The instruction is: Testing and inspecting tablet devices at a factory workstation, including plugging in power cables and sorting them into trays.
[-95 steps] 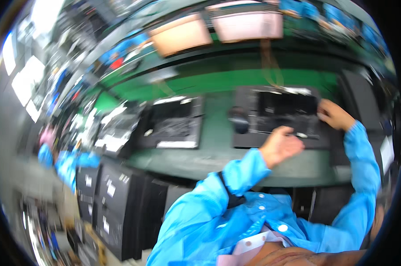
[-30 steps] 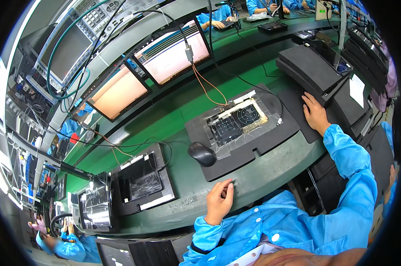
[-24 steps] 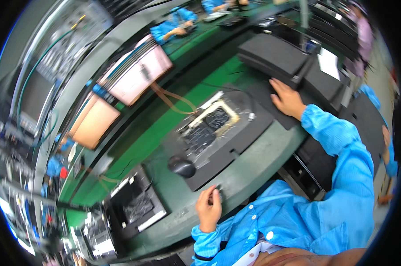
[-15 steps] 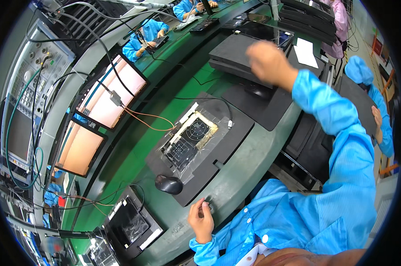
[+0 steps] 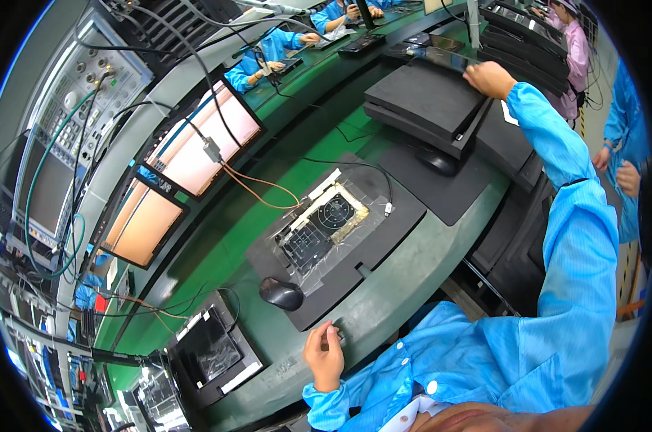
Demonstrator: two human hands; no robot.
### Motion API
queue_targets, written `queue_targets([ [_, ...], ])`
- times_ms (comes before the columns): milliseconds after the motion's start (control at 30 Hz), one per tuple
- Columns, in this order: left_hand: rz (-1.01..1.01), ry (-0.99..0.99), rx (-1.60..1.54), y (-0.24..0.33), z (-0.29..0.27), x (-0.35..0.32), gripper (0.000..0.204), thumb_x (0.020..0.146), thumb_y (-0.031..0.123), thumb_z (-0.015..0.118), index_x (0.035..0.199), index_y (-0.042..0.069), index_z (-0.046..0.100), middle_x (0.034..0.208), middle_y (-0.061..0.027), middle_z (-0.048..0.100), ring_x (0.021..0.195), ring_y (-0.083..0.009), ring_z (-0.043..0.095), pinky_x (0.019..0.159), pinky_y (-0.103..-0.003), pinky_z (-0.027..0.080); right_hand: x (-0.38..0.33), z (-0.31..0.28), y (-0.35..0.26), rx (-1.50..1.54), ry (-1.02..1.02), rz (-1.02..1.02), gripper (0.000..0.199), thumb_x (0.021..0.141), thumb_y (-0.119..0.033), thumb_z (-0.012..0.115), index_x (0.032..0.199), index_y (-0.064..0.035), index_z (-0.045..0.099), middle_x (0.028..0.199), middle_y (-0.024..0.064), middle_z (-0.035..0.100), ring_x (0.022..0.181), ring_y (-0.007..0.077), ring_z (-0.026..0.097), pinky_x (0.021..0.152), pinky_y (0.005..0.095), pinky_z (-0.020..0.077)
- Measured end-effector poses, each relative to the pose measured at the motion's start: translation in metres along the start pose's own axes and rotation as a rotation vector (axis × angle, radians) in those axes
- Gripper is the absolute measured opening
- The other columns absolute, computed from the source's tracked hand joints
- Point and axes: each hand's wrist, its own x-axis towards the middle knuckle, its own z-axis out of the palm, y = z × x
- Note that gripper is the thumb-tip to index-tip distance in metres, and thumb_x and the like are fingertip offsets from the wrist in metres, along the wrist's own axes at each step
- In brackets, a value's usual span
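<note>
My right hand (image 5: 491, 79) is stretched out to the far right, its fingers closed on the near end of a dark, glossy flat panel (image 5: 447, 57). That panel lies level above the back of a stack of black foam pads (image 5: 423, 93). My left hand (image 5: 324, 356) rests by the bench's near edge, loosely curled with thumb and fingers a little apart, and nothing shows in it. Beyond it, a black foam pad (image 5: 351, 277) bears a taped fixture (image 5: 326, 223) with a round dark target-like plate. A black mouse (image 5: 281, 294) sits at the pad's left end.
Two lit monitors (image 5: 205, 147) stand behind the green bench (image 5: 232, 248), with a knobbed test instrument (image 5: 88, 86) farther left. Cables hang over the bench. Another black tray (image 5: 214, 353) lies at near left. Co-workers in blue (image 5: 272, 54) sit across, and others stand at right.
My right hand has moved away and rightward from above the foam stack and has taken hold of the glossy panel. The whole view has shifted slightly. My left hand stays by the edge.
</note>
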Motion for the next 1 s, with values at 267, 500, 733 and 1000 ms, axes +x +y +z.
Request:
queue_targets([
  [267, -0.097, -0.404, -0.134, 0.071, -0.012, -0.005, 0.035, 0.106, 0.007, 0.071, 0.139, 0.000, 0.069, 0.120, -0.0135, 0.076, 0.111, -0.0225, 0.074, 0.098, -0.035, 0.058, 0.002, -0.152, -0.045, 0.419, 0.837, 0.372, 0.024, 0.114, -0.027, 0.063, 0.120, -0.0069, 0.075, 0.105, 0.0129, 0.080, 0.092, 0.0260, 0.078, 0.077, 0.0365, 0.0606],
  [500, -0.195, -0.700, -1.108, 0.156, 0.049, 0.037, 0.111, 0.097, 0.087, 0.052, 0.176, 0.016, 0.021, 0.172, -0.0259, 0.037, 0.157, -0.0468, 0.041, 0.126, -0.066, 0.036, -0.096, -0.254, -0.222, 0.745, 1.033, -0.258, 0.013, 0.108, -0.020, 0.071, 0.105, -0.0086, 0.075, 0.104, 0.0100, 0.080, 0.092, 0.0304, 0.079, 0.082, 0.0386, 0.0636],
  [733, -0.506, 0.078, -1.183, 0.115, 0.005, 0.023, 0.034, 0.101, 0.006, 0.071, 0.135, 0.004, 0.069, 0.133, -0.0101, 0.074, 0.124, -0.0282, 0.070, 0.114, -0.047, 0.053, -0.103, -0.213, -0.346, 1.332, 0.680, -0.929, 0.031, 0.106, -0.026, 0.068, 0.121, 0.0010, 0.068, 0.118, 0.0173, 0.075, 0.112, 0.0382, 0.074, 0.100, 0.0541, 0.0600],
  [1000, -0.298, 0.197, -1.242, 0.050, -0.070, -0.026, 0.042, 0.103, 0.006, 0.066, 0.145, 0.004, 0.064, 0.145, -0.0142, 0.070, 0.137, -0.0305, 0.065, 0.122, -0.051, 0.046, -0.088, -0.075, -0.317, 0.876, 0.162, -0.551, 0.021, 0.101, -0.010, 0.070, 0.122, -0.0054, 0.073, 0.132, 0.0114, 0.071, 0.144, 0.0324, 0.058, 0.131, 0.0598, 0.0304],
])
